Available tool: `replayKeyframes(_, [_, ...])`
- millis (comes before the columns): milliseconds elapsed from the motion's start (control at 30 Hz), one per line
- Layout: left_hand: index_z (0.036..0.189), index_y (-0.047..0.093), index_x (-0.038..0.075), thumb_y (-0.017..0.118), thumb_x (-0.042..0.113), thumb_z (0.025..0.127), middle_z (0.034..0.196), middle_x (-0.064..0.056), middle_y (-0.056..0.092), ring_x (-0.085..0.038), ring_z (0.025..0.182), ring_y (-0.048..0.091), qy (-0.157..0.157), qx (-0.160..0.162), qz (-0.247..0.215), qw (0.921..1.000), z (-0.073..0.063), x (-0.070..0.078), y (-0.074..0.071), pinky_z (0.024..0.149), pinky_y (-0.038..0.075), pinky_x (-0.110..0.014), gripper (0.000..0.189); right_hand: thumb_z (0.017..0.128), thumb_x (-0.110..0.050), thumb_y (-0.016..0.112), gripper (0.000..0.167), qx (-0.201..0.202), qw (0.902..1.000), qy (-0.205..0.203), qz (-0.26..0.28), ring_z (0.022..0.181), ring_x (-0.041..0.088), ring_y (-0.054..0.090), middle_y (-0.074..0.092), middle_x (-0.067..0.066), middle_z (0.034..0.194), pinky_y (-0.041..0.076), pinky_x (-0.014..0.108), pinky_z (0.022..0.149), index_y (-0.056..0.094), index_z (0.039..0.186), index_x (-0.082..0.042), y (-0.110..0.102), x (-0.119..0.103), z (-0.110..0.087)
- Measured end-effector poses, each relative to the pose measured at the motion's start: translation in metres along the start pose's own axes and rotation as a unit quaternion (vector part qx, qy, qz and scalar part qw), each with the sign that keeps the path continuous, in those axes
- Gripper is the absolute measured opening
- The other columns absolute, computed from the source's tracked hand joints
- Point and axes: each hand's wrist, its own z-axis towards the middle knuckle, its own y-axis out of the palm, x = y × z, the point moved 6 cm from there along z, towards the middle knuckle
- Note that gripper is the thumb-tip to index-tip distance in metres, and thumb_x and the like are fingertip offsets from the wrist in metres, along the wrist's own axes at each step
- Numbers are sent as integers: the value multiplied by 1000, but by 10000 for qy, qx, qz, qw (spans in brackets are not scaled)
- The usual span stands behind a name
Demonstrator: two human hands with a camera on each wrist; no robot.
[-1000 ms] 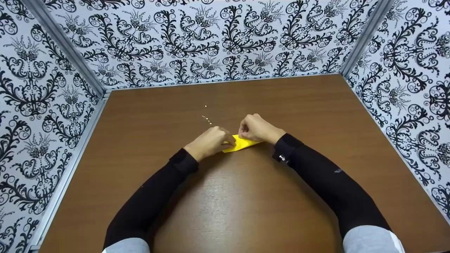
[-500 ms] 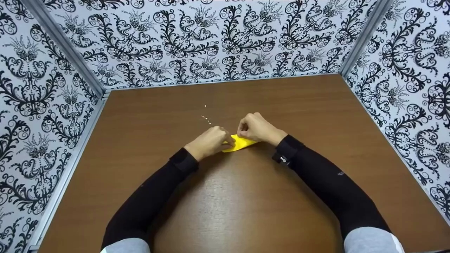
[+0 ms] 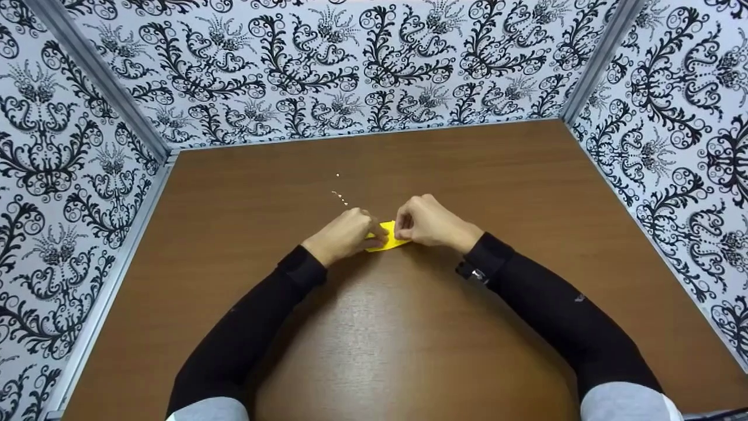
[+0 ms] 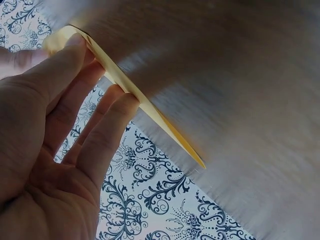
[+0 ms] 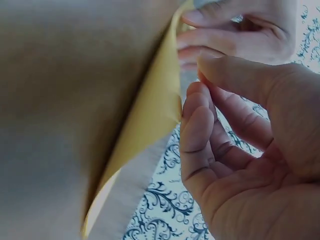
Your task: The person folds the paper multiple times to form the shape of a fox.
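Note:
A folded sheet of yellow paper [image 3: 388, 237] lies between both hands at mid-table in the head view. My left hand [image 3: 345, 234] pinches one end of it; the left wrist view has the thumb on one face and the fingertips [image 4: 127, 102] along the other. My right hand [image 3: 432, 222] holds at the other part of the fold, its thumb and fingers bunched together. In the right wrist view, its curled fingers [image 5: 197, 127] meet the paper's edge, where the yellow paper [image 5: 145, 112] bends slightly. The right palm hides part of the sheet from above.
Several tiny pale specks [image 3: 340, 197] are scattered on the brown table [image 3: 362, 351], just beyond the left hand. Patterned black-and-white walls [image 3: 315, 64] with grey metal posts [image 3: 602, 58] enclose the table at the back and sides.
My right hand has shifted slightly toward me and covers more of the paper's right end. My left hand keeps nearly the same place and hold. The head view has tilted a little.

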Motion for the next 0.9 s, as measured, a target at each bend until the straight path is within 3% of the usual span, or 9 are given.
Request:
replayKeyframes(333, [112,93,6,93,12,99,107,-9,91,-30,102,86,-33,6,-173,9998,1,-1,0,96,71,-44,14,92,-17,98,10,-21,9999,95,-58,77,13,72,87,0,85,58,31,76,91,88,-13,18,4,-1])
replayKeyframes(900, [115,93,7,94,16,98,112,-8,92,-30,107,85,-223,-67,-230,9995,1,-3,-1,98,70,-43,19,91,-23,102,16,-228,9974,665,-126,67,6,61,86,-1,82,48,22,66,91,83,-14,19,9,5])
